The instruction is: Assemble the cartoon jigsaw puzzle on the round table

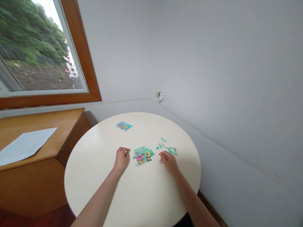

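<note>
While the puzzle [142, 155] lies between the left hand [122, 156] and the right hand [169, 160], loose pieces [172, 150] sit by the right.
Placed there, the puzzle seems handy to both. The left hand, just beside it, is curled, a small piece [127, 152] apparently pinched at its fingertips; the right's fingertips are drawn close, but I cannot tell whether they grip anything. The loose pieces lie flat, probably so their shapes show. Beyond the left hand, a picture card [124, 126] lies on the table [137, 192], perhaps kept clear of both arms.
</note>
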{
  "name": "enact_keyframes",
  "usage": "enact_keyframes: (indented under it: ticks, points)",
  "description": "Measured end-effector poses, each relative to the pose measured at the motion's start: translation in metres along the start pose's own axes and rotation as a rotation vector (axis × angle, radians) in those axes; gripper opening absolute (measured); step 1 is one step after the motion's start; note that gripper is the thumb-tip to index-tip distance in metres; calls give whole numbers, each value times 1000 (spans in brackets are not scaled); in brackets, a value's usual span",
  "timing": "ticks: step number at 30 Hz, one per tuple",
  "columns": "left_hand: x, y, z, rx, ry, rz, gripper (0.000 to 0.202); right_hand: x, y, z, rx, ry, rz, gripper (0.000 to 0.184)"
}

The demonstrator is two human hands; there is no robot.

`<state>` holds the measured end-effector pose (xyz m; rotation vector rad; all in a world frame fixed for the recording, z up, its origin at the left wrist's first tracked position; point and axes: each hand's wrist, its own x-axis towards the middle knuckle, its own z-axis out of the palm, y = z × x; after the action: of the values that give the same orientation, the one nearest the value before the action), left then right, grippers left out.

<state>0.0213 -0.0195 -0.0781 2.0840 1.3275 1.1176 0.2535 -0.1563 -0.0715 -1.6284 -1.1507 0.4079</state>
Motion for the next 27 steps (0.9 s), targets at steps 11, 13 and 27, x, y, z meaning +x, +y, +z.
enact_keyframes:
  ticks: [11,13,27]
  points:
    - [3,5,-7,-102,-9,-91,20,0,1,-2,-107,105,-33,32]
    - [3,6,-7,-140,3,-111,19,1,2,-2,-111,100,-37,32]
    - [3,6,-8,-242,-61,-126,19,-1,0,-2,-105,102,-30,32]
